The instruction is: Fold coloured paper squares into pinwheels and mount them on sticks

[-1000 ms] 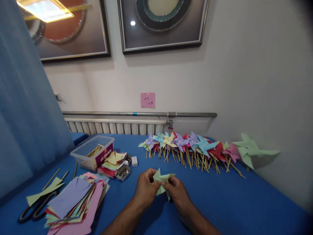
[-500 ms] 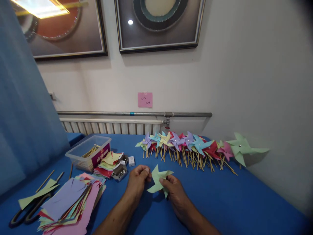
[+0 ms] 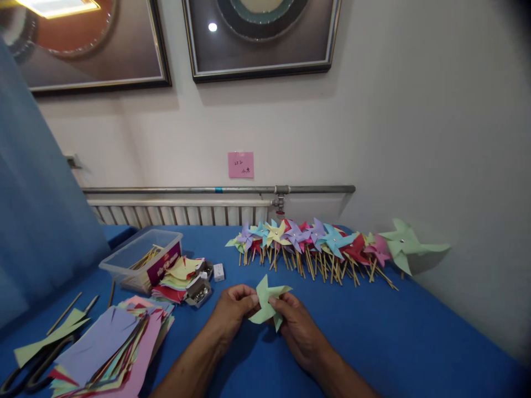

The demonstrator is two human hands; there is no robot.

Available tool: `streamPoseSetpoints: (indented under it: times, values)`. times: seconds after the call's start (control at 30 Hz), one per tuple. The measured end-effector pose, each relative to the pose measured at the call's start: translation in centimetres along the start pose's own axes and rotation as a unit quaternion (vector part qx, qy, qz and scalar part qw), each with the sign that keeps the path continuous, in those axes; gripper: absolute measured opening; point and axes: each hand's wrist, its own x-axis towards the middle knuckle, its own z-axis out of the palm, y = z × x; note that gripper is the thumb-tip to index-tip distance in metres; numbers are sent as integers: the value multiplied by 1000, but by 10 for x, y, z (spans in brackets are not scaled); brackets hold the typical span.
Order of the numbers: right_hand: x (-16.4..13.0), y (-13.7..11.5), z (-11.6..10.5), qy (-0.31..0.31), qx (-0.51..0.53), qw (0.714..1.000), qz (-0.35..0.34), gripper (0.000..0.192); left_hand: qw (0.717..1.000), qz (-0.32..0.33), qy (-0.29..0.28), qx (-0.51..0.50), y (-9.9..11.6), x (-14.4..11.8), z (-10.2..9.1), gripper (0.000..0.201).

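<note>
The left hand (image 3: 232,307) and the right hand (image 3: 296,326) both pinch a green paper pinwheel (image 3: 265,303) just above the blue table (image 3: 373,331), in front of a row of finished pinwheels (image 3: 315,246).

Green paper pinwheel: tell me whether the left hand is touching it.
Touching. The head view shows the left hand with fingertips pinching the green paper pinwheel at its centre.

Even, bright indoor light falls from above, a ceiling lamp glaring in the framed picture glass (image 3: 83,44), soft shadows lie on the wall, and the edges bend and darken at the corners.
</note>
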Motion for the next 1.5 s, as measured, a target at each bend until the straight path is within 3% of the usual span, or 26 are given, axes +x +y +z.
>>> streamPoseSetpoints:
  times: [0.17,0.5,0.97,1.33,1.5]
  values:
    - [-1,-3,2,-20,6,1000,16,33,998,-19,-37,-39,-1,-1,-4,37]
    - [-1,0,1,-47,30,998,20,27,997,-33,-45,-48,-1,-1,-4,39]
    - [2,2,-2,-12,66,997,44,30,995,-61,-41,-61,0,-7,8,47]
    - [5,3,-4,45,127,990,37,31,992,31,-32,118,-17,-5,17,19]
    - [5,8,-4,62,122,990,28,36,988,44,-9,151,-20,-12,25,19]
